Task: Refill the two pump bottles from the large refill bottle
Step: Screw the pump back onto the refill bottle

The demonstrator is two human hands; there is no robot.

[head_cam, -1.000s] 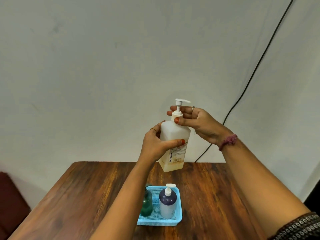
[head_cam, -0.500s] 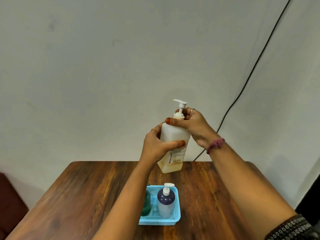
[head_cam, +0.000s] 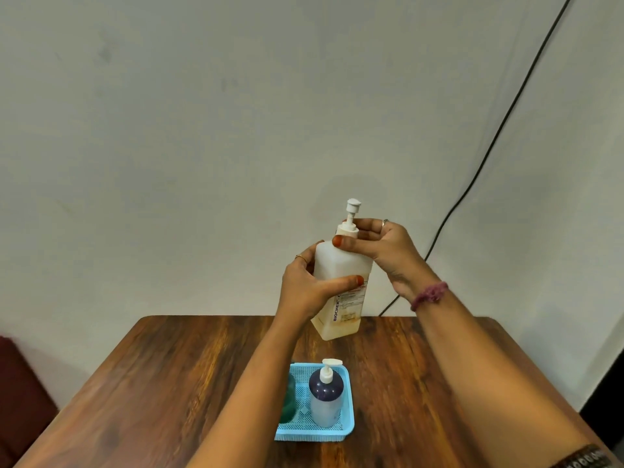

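Translucent white plastic, the large square refill bottle [head_cam: 341, 285] was held above the wooden table [head_cam: 169, 383]. The left hand [head_cam: 309, 292] wrapped its body; the right hand [head_cam: 381, 251] pinched the white pump collar [head_cam: 347, 229]. Unscrewing likely required a steady, upright bottle over the far side of the blue mesh tray [head_cam: 349, 423].

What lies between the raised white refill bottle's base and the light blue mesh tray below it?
In the head view, only bare wooden table shows between the white refill bottle and the light blue mesh tray.
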